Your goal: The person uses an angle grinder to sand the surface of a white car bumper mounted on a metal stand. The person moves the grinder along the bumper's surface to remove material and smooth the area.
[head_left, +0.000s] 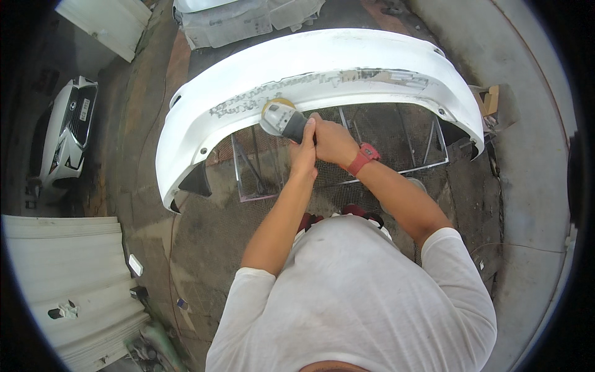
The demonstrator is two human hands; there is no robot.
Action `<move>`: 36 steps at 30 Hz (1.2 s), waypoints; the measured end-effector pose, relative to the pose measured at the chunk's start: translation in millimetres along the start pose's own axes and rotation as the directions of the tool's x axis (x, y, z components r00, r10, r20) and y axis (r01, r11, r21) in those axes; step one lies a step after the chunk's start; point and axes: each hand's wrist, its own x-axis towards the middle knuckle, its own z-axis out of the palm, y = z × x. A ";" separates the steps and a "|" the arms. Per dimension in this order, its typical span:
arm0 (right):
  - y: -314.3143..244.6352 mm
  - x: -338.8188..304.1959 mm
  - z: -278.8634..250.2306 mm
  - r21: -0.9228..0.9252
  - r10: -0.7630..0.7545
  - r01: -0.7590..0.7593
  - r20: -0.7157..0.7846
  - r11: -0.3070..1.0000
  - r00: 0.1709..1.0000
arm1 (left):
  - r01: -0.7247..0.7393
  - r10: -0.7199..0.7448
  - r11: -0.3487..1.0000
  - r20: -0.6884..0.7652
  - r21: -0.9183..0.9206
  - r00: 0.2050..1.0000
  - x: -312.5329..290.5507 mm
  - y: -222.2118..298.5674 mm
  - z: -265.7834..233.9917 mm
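Both my hands are wrapped round the dark handle of an orbital sander (282,119) with a grey head and a yellowish pad edge. My left hand (304,153) grips it from the left side, and my right hand (333,142), with a red watch on the wrist, closes round it from the right. The pad rests against the lower middle of a white car bumper (273,68). Along that bumper runs a scuffed grey patch (384,77), mostly right of the sander, with more rough grey marks to its left. The fingertips are partly hidden behind the handle.
A metal frame stand (447,162) stands below the bumper. At the far left is a white car (73,127). A pale corrugated panel (68,266) lies lower left, a wall (527,155) runs along the right, and a covered object (242,23) stands behind. A cardboard box (491,99) sits beside the bumper's right end.
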 end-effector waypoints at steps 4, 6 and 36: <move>-6.8 3.4 4.8 0.032 -0.037 0.039 -0.052 0.999 0.998 | -0.027 0.027 0.999 0.003 -0.033 1.000 3.8 6.6 -4.7; -7.2 6.2 3.5 0.048 -0.014 0.016 -0.031 0.999 0.999 | 0.008 -0.009 1.000 -0.046 -0.026 0.999 0.3 8.5 -3.1; 35.2 -35.1 -35.8 0.065 0.093 -0.086 -0.115 0.994 0.989 | 0.019 -0.024 0.999 0.117 0.047 0.993 -17.5 -14.4 54.6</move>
